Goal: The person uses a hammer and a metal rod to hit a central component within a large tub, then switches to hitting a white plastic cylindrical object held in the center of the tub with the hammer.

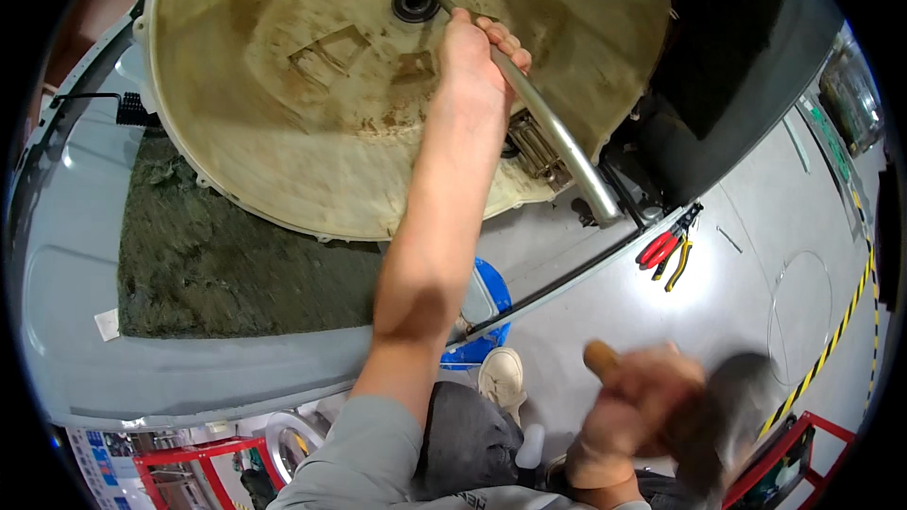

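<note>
A large cream plastic tub (pixel 246 104), stained inside, fills the upper middle, with a dark ring bearing (pixel 416 0) at its centre. My left hand (pixel 482 57) is closed round a long steel bar (pixel 557 132), whose far end meets the bearing and whose near end slants down to the right. My right hand (pixel 642 397) is low at the right, blurred by motion, gripping the wooden handle (pixel 600 359) of what looks like a hammer with a dark head (pixel 723 420).
The tub rests on a grey metal casing (pixel 66 293) with a dark felt pad (pixel 217 264). On the floor (pixel 756 227) lie pliers (pixel 661 250) and a blue container (pixel 491 293). Red metal frames (pixel 817 430) and striped tape (pixel 817 364) are at the lower right.
</note>
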`<state>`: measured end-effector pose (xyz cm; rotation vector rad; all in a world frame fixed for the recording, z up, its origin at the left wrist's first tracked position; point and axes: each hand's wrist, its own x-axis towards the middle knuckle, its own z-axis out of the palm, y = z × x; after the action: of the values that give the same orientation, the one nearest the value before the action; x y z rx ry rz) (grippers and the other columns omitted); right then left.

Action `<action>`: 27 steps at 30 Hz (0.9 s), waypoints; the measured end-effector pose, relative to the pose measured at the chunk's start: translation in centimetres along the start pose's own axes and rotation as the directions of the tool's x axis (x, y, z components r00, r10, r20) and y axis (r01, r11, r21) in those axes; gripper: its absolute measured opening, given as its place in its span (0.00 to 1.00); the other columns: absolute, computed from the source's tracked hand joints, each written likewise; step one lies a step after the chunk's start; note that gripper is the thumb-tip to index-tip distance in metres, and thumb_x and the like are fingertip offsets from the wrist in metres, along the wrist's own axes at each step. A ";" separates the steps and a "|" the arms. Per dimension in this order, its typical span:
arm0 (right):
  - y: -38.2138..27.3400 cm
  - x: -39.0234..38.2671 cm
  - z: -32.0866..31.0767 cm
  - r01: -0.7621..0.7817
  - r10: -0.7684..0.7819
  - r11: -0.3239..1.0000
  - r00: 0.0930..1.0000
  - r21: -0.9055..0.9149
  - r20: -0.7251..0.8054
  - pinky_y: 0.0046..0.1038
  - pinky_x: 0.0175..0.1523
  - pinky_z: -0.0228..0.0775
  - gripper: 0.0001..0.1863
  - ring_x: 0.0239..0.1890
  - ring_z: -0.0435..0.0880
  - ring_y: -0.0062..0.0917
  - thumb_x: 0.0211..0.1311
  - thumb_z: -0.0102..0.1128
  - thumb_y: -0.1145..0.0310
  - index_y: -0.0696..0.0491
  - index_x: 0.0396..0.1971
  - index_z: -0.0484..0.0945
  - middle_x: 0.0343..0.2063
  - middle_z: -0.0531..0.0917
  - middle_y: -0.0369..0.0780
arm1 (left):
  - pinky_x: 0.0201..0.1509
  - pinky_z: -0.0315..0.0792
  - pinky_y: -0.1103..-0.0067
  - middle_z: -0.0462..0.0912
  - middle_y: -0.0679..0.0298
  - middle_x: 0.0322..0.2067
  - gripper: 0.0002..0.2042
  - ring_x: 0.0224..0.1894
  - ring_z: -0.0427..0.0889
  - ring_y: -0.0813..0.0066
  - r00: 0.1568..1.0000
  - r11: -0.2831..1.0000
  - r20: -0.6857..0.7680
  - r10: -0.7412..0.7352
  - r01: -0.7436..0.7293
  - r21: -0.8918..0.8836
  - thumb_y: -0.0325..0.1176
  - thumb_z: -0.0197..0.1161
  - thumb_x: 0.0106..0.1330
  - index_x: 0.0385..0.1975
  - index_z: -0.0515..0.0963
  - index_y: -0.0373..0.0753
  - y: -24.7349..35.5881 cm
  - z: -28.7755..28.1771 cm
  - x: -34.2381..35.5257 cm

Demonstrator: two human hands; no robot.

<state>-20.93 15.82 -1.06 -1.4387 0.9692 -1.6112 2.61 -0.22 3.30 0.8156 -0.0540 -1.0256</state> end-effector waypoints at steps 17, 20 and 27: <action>-1.7 -1.4 -1.0 -0.147 0.153 0.949 0.988 0.280 0.001 0.17 0.14 0.57 0.04 0.11 0.61 0.15 0.60 0.44 0.77 0.63 0.31 0.64 0.12 0.63 0.35 | 0.13 0.50 0.83 0.57 0.74 0.09 0.22 0.10 0.53 0.82 0.994 0.997 0.077 -0.076 0.078 -0.029 0.51 0.34 0.68 0.14 0.59 0.46 1.4 -1.7 -0.6; -1.5 -1.5 -0.8 -0.189 0.206 0.929 0.978 0.317 -0.022 0.17 0.14 0.57 0.05 0.11 0.62 0.15 0.59 0.45 0.78 0.63 0.33 0.64 0.12 0.64 0.36 | 0.13 0.50 0.83 0.57 0.74 0.09 0.22 0.10 0.53 0.82 0.993 0.996 0.084 -0.079 0.081 -0.023 0.51 0.34 0.67 0.14 0.59 0.46 1.7 -1.5 -0.8; -1.3 -1.5 -0.9 -0.177 0.191 0.925 0.981 0.335 -0.009 0.17 0.14 0.58 0.06 0.11 0.62 0.16 0.58 0.45 0.79 0.64 0.34 0.63 0.12 0.63 0.36 | 0.14 0.49 0.84 0.56 0.73 0.10 0.20 0.10 0.53 0.83 0.997 0.998 0.067 -0.039 0.042 -0.040 0.46 0.35 0.69 0.16 0.59 0.41 3.1 -1.0 -2.3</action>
<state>-21.80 17.79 -0.58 -1.0554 0.7835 -1.5810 3.99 2.94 5.26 0.7474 -0.0726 -1.0888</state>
